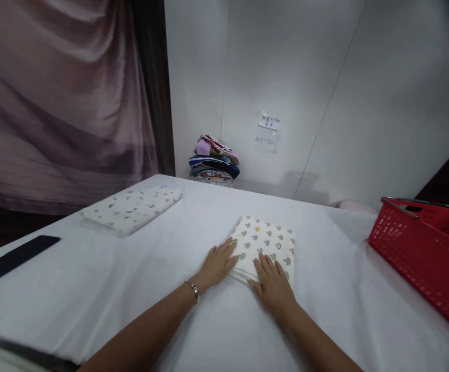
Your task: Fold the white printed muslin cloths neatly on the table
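Note:
A folded white cloth (265,242) with a grey mushroom-like print and a few yellow and green motifs lies flat in the middle of the table. At its left edge rests my left hand (217,264), fingers stretched out, with a metal bracelet (194,290) at the wrist. My right hand (274,287) lies on the cloth's near part, palm down and fingers extended. Neither hand grips the fabric. Several folded layers show along the near left edge, between the two hands.
Another folded white cloth (135,207) with small grey prints lies at the far left. A black flat object (13,261) sits at the left edge. On the right stands a red plastic basket (421,258). Behind the table, a stack of folded fabrics (214,163) rises by the wall.

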